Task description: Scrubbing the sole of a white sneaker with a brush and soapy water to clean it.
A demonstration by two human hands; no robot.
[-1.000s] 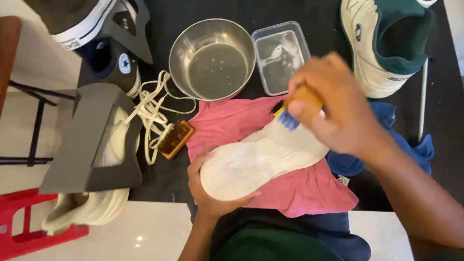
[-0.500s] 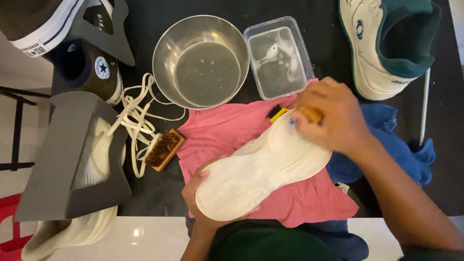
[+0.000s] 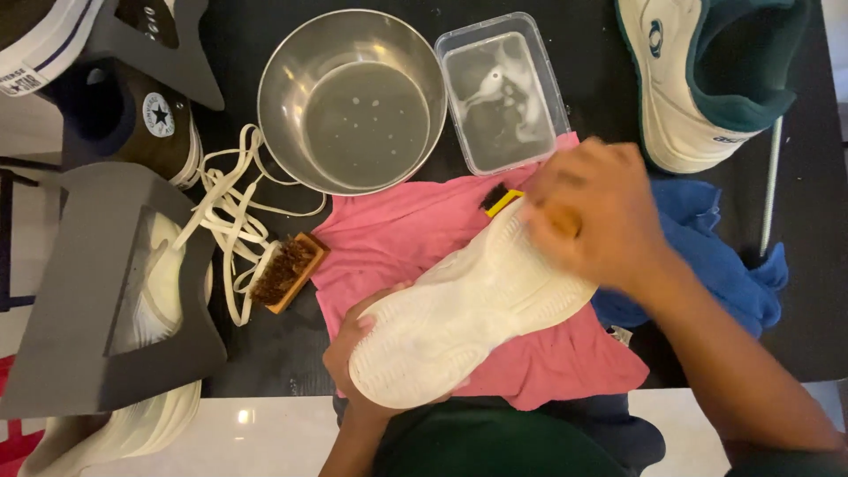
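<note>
The shoe [image 3: 468,314] lies sole-up on the pink cloth [image 3: 415,238], long axis slanting from near-left to far-right. The left hand [image 3: 358,349] grips its near end from below; the right hand [image 3: 592,216], closed on a brush [image 3: 505,201], sits over the far end. The sole is white, wet-looking

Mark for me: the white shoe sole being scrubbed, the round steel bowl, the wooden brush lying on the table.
White shoe sole [image 3: 459,327], head view, middle of the tread.
Round steel bowl [image 3: 291,79], head view, inner left wall.
Wooden brush with brown bristles [image 3: 284,272], head view, bristle face.
</note>
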